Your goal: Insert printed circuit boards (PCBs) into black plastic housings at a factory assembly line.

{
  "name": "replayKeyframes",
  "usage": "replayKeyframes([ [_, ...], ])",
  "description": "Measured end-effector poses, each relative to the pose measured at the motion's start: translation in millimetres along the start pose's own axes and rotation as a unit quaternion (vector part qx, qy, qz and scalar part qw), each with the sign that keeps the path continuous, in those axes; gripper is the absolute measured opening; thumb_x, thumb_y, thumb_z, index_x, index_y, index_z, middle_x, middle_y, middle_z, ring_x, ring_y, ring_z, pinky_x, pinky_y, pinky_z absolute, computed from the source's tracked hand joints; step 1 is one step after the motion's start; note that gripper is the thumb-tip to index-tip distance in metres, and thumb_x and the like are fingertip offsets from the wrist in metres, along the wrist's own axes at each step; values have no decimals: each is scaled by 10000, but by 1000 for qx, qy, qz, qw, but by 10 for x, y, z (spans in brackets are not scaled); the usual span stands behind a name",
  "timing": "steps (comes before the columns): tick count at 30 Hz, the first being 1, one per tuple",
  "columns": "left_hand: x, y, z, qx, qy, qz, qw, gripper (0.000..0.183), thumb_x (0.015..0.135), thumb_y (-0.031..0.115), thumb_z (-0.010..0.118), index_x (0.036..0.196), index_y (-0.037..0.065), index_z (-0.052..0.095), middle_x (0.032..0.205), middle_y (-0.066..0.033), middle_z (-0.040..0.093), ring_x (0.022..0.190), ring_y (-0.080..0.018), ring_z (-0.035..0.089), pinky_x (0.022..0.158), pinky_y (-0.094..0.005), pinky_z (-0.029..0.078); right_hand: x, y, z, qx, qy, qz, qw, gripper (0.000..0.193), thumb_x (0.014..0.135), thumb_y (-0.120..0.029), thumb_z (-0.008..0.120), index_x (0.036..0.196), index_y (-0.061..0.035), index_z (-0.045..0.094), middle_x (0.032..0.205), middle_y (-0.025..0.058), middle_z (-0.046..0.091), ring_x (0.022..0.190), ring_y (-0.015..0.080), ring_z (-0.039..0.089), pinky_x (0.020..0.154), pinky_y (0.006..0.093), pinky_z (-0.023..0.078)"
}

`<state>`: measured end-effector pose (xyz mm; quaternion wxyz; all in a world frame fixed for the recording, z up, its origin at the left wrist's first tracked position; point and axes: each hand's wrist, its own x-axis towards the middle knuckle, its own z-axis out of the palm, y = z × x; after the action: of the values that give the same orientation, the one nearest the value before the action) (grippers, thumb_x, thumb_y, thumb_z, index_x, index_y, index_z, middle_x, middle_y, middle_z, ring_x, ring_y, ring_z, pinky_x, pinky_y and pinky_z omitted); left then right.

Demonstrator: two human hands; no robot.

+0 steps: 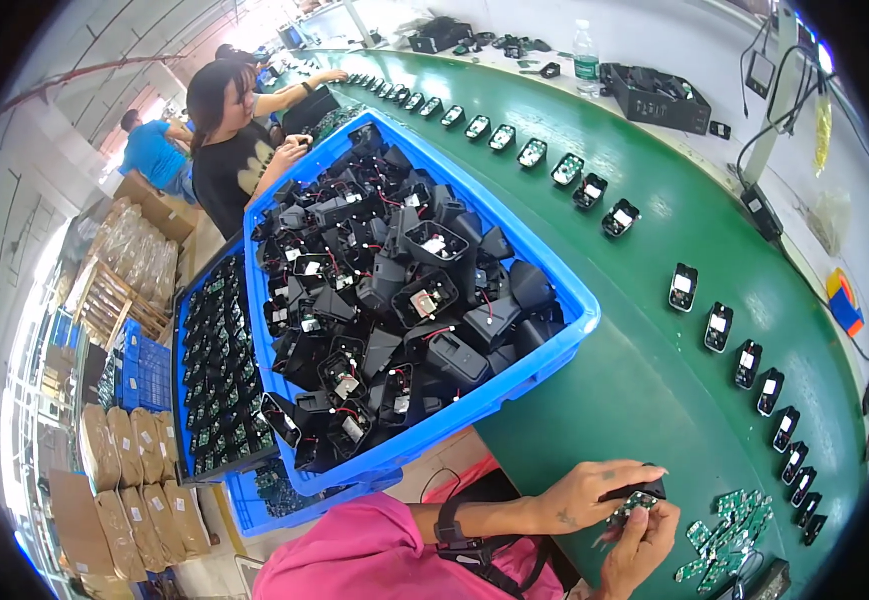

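Note:
My left hand (595,493), its wrist in a black strap, is closed around a small black plastic housing (647,486). Against it sits a small green circuit board (639,502), pinched by the thumb and fingers of my right hand (647,548). How far the board is inside the housing I cannot tell. Just right of my hands, a loose pile of green circuit boards (725,535) lies on the green table (595,400). A large blue crate (580,315) to my left is heaped with black housings (455,358) that have red wires.
A curved row of black housings with boards (684,287) runs along the table. Trays of boards (223,360) stand beside the crate. At the back are a water bottle (586,60) and a black box (655,100). Co-workers, one in black (230,160), work at far left.

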<state>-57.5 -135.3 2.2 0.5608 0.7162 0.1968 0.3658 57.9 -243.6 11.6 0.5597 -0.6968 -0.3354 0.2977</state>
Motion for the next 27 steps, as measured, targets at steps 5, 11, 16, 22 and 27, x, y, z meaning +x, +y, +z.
replayKeyframes([
  [5, -27, -16, 25, -36, -8, -12, 999, 494, 882, 2, 617, 1364, 64, 526, 1277, -185, 597, 1102, -336, 631, 905, -356, 518, 3, -67, -136, -43, -48, 22, 998, 159, 951, -62, 605, 1074, 28, 561, 811, 107, 668, 610, 144, 620, 581, 251, 514],
  [11, -2, 86, 37, -29, 35, 16, 999, 570, 874, -75, 534, 1415, 97, 475, 1107, -184, 614, 898, -343, 634, 801, -374, 501, 5, -251, -102, -73, -28, 44, 996, 136, 928, -67, 639, 1011, 36, 611, 830, 111, 676, 670, 149, 648, 598, 263, 520],
  [16, -8, 60, 14, -9, 45, 10, 999, 558, 876, -77, 510, 1407, 91, 480, 1090, -189, 620, 910, -353, 632, 822, -383, 492, 61, -499, -36, -205, -36, 5, 978, 201, 969, -177, 572, 946, 16, 622, 748, 182, 661, 619, 291, 637, 581, 380, 502],
  [22, 32, 75, -58, -18, -5, -45, 999, 561, 860, -85, 542, 1395, 72, 484, 1192, -194, 623, 1050, -348, 635, 870, -368, 502, 122, -521, -34, -266, -75, -26, 961, 279, 974, -267, 541, 884, -19, 632, 742, 260, 620, 663, 450, 605, 583, 475, 465],
  [27, 112, 86, -84, -24, 3, -28, 999, 543, 874, -63, 513, 1401, 57, 468, 1147, -221, 609, 975, -380, 625, 834, -380, 491, 171, -503, 50, -250, -24, -39, 967, 274, 977, -251, 540, 856, -21, 628, 728, 253, 618, 661, 455, 603, 563, 485, 454],
])
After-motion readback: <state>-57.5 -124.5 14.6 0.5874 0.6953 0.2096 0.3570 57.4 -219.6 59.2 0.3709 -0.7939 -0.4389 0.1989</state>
